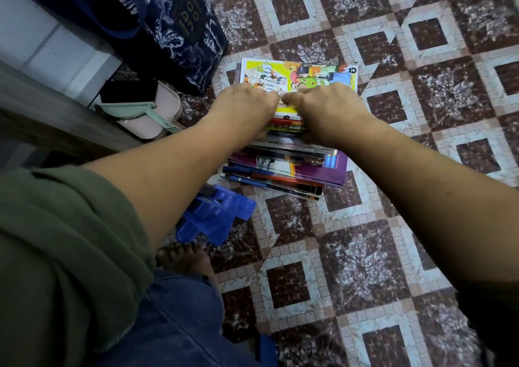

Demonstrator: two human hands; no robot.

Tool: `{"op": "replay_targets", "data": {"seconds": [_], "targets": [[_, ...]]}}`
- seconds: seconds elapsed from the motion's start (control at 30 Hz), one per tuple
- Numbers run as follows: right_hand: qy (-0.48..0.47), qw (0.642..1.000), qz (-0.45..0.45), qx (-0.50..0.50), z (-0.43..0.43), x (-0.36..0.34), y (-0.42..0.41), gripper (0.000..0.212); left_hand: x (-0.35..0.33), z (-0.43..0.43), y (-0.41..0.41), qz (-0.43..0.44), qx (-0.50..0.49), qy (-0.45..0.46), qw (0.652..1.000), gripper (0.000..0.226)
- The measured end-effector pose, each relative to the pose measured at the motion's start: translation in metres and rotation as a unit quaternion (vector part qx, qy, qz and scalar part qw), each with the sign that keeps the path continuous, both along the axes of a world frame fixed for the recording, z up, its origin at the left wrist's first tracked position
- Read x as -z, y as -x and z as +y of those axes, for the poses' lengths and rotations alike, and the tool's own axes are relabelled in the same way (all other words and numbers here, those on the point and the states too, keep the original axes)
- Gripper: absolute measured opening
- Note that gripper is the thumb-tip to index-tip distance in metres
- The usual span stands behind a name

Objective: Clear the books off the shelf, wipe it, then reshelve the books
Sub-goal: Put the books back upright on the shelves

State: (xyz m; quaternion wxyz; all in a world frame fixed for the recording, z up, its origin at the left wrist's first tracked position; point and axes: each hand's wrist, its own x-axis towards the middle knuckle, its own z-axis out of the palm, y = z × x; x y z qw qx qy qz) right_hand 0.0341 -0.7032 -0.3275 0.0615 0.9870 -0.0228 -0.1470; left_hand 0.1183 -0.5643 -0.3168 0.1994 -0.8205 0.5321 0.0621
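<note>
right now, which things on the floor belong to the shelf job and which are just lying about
Part of the job: stack of books, comic book on top, left hand and right hand gripping its top books.
Lying about: dark patterned bag, pink dustpan with green brush, blue plastic piece.

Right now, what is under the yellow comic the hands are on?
Under the yellow comic lies a stack of books on the tiled floor, a purple book near the bottom. The left hand and right hand grip its near edge, hiding those just beneath.

Patterned maroon-and-grey tiled floor (365, 268); pale wall (42, 38) and dark wooden furniture (42, 113) at left.
</note>
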Motion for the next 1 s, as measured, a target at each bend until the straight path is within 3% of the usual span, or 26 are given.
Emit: {"op": "replay_targets", "data": {"seconds": [0.2,0.33,0.5,0.57,0.67,0.83,1.0], "targets": [[-0.011,1.000,0.027,-0.010,-0.005,-0.014,-0.006,0.070,0.005,-0.004,0.002,0.036,-0.040,0.050,0.997,0.057],[-0.022,0.999,0.027,0.000,-0.004,-0.017,-0.004,0.065,0.009,-0.007,0.003,0.009,-0.019,0.067,0.998,0.047],[-0.064,0.994,-0.028,0.083,0.005,-0.004,0.018,0.077,0.007,-0.008,0.001,0.025,-0.017,0.069,0.997,0.048],[-0.058,0.986,-0.078,0.133,0.008,0.000,0.024,0.068,-0.001,-0.007,-0.002,0.038,-0.031,0.070,0.996,0.050],[-0.042,0.978,-0.106,0.177,0.004,-0.020,0.020,0.057,-0.021,-0.007,-0.008,0.050,-0.049,0.085,0.994,0.052],[-0.074,0.978,-0.105,0.163,-0.011,-0.088,0.011,0.048,-0.075,-0.018,-0.009,0.020,-0.102,0.127,0.986,0.058],[-0.081,0.982,-0.058,0.163,-0.010,-0.096,0.012,0.059,-0.065,-0.021,-0.006,-0.012,-0.094,0.100,0.990,0.076]]}}
